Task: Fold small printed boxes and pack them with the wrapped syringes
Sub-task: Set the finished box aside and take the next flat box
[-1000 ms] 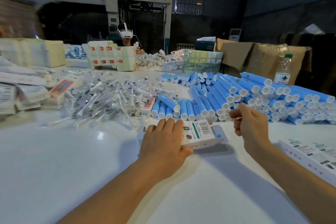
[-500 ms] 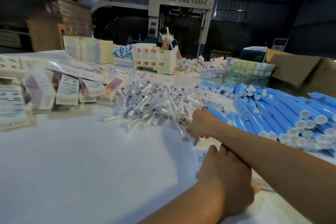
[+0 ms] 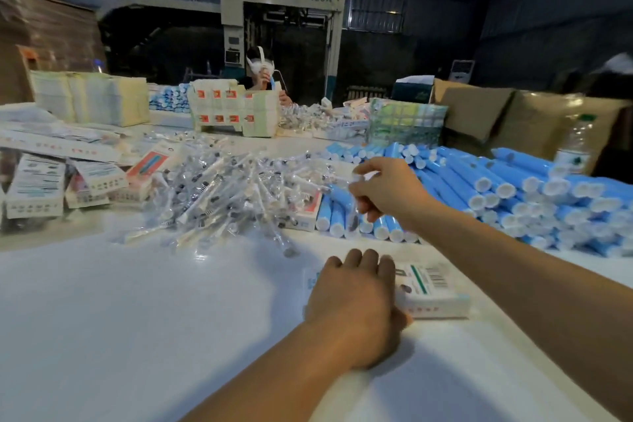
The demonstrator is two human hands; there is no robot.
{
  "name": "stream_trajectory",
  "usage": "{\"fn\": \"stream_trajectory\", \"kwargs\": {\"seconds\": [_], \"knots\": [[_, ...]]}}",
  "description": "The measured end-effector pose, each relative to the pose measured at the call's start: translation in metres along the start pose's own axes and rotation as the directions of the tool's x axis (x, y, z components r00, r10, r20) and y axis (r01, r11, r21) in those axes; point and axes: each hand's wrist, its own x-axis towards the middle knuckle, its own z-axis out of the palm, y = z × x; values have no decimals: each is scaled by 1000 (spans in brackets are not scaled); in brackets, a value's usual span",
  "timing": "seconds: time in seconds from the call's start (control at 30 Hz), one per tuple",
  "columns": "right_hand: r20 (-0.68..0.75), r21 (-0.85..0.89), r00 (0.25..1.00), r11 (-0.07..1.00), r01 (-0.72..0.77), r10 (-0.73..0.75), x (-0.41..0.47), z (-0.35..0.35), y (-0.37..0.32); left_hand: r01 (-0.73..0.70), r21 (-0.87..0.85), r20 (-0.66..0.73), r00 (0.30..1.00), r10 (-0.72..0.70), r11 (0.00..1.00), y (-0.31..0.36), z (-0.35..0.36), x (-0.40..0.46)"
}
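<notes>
White printed box [image 3: 432,291] flat at 5 o'clock; wrapped syringes [image 3: 222,195] heaped at 11 o'clock, one [image 3: 353,209] lifted upright.

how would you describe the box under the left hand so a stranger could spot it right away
On the white table, look at the bare near part in front of the heap of wrapped syringes. The small printed box lies there alone under the left hand. Unlike the boxes at the far left, it shows a green stripe and a barcode.

Right hand [image 3: 385,189] now lifted off the syringe pile [image 3: 219,195], a wrapped syringe [image 3: 354,202] in its fingers [image 3: 368,168].
</notes>
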Motion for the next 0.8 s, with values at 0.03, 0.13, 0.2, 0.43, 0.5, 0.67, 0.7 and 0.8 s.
{"fn": "stream_trajectory", "kwargs": {"seconds": [0.03,0.13,0.2,0.43,0.5,0.67,0.7,0.8], "knots": [[-66,94,998,996,6,0,-6,-18,5,99,-164,6,995,-99,982,4,-7,-23],[-255,352,965,935,38,57,-28,-70,33,194,-224,-66,975,-214,955,-2,-6,-26],[-347,461,930,886,54,124,-47,-94,58,182,-271,-72,975,-208,945,6,-5,-22],[-400,653,857,757,18,325,-85,-101,113,282,-220,-129,940,-315,934,2,-3,-19],[-403,629,868,777,32,291,-86,-93,111,307,-215,-138,930,-340,927,1,-2,-17],[-407,608,875,792,44,263,-91,-75,101,307,-179,-175,925,-337,935,7,0,-13],[-416,594,869,803,37,268,-93,-73,100,306,-170,-176,926,-334,937,9,0,-13],[-453,483,853,876,-11,260,-95,-66,103,292,-158,-194,927,-320,943,14,1,-11]]}}
